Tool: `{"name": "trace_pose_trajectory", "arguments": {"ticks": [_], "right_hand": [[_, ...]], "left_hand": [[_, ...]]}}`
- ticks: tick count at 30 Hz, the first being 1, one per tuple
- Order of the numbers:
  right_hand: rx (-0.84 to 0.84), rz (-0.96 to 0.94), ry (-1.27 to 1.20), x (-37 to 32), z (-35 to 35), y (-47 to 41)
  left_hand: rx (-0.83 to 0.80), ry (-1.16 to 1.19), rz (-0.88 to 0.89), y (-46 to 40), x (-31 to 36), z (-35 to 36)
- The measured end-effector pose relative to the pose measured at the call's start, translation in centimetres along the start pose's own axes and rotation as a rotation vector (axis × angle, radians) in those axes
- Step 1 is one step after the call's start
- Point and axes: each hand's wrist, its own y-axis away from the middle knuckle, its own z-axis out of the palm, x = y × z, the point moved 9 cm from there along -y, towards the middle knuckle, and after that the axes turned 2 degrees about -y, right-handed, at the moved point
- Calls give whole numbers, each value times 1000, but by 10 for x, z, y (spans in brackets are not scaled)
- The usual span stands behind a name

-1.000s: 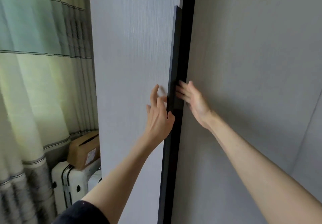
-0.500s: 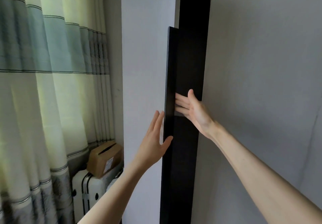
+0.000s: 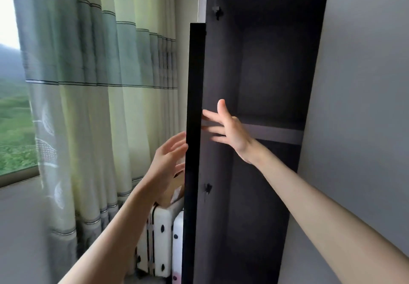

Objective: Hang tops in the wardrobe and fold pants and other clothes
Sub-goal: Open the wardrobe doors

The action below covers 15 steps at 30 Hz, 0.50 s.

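- The wardrobe door is swinging wide now: half a second ago only a narrow dark slot was showing beside its edge, and now I am seeing it edge-on with the whole compartment exposed to the right of it.
- My right hand is pushing on the door's inner face, fingers straight and spread, curled round nothing.
- My left hand is riding on the door's outer side, fingers loosely extended against or just off the edge; I cannot tell whether it is touching, and it is holding nothing.
- Inside the wardrobe, right of the door, a shelf is crossing the dark cavity at about the height of my right hand; no rail, hanger or clothing is showing.
- Left of the door, a cardboard box is sitting on white suitcases, with striped curtains beyond them.
- For the task, I am judging this as access only: the space is opening, but no tops or pants are in view, so hanging and folding are not yet begun.
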Motion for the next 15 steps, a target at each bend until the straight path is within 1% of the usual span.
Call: {"name": "trace_pose_trajectory", "arguments": {"ticks": [2,5,9,12,13,15], "right_hand": [[8,-43,68,-8,27,-12],[-20,-61,88,-10,63,-30],[-103,-33,18,-6,110,-54],[-124,-10,38,3,136,-70],[-125,-2,42,8,142,-74],[-116,8,24,17,148,-79]], "left_hand": [[66,105,-13,7,6,-32],[105,143,-20,16,14,-66],[126,138,-80,22,17,-101],[130,135,-132,24,18,-116],[131,121,-129,26,18,-119],[164,8,-75,32,21,-126]]}}
